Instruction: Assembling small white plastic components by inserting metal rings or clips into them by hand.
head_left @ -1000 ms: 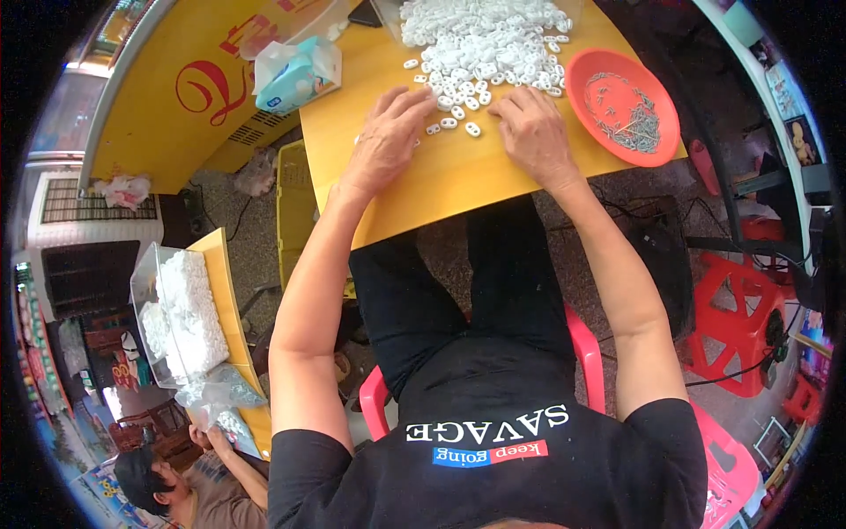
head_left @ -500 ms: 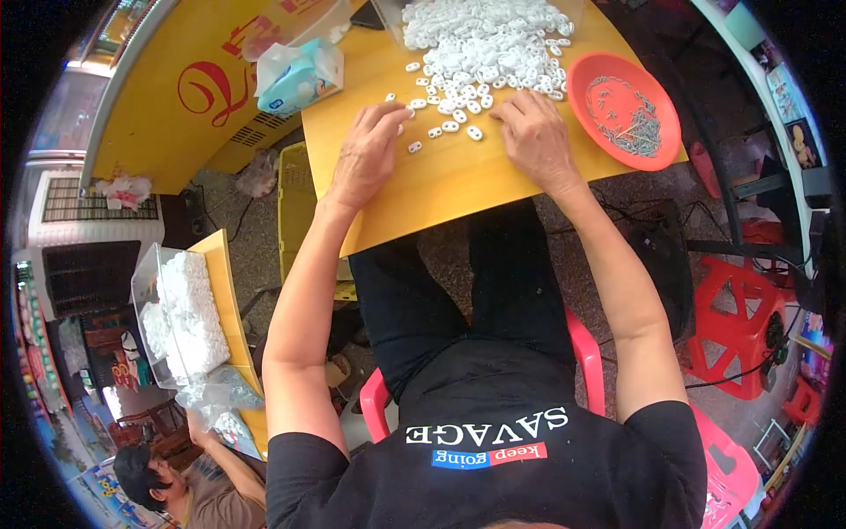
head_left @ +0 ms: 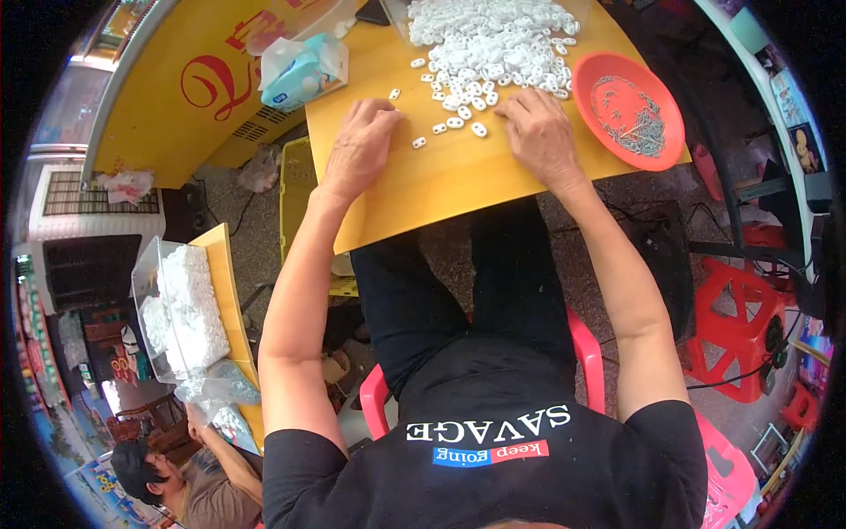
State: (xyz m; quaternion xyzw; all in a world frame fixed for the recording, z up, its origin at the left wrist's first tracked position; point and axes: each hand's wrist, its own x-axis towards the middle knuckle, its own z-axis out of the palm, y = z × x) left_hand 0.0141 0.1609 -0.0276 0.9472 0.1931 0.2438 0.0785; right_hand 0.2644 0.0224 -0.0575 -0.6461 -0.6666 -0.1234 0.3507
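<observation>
Small white oval plastic pieces with two dark holes lie in a big pile (head_left: 493, 48) at the far side of the yellow table (head_left: 423, 189). Several loose ones are scattered on its near side, such as one white piece (head_left: 478, 130) between my hands. My left hand (head_left: 359, 145) rests left of these, fingers curled in; what they may hold is hidden. My right hand (head_left: 542, 137) lies at the pile's near right edge, fingers bent down and closed, their tips partly hidden. Beside it on the right sits a red dish (head_left: 608, 145) with many small grey metal pins.
A blue tissue pack (head_left: 304, 75) sits at the table's left edge, a dark flat object (head_left: 374, 11) behind it. To the left, a clear bin of white pieces (head_left: 189, 309) stands on another table, with a co-worker (head_left: 211, 467) beside it. Red stools (head_left: 736, 326) stand at right.
My left hand has drawn a little left and nearer, away from the loose pieces; a few pieces by its fingers no longer show. My right hand has barely moved.
</observation>
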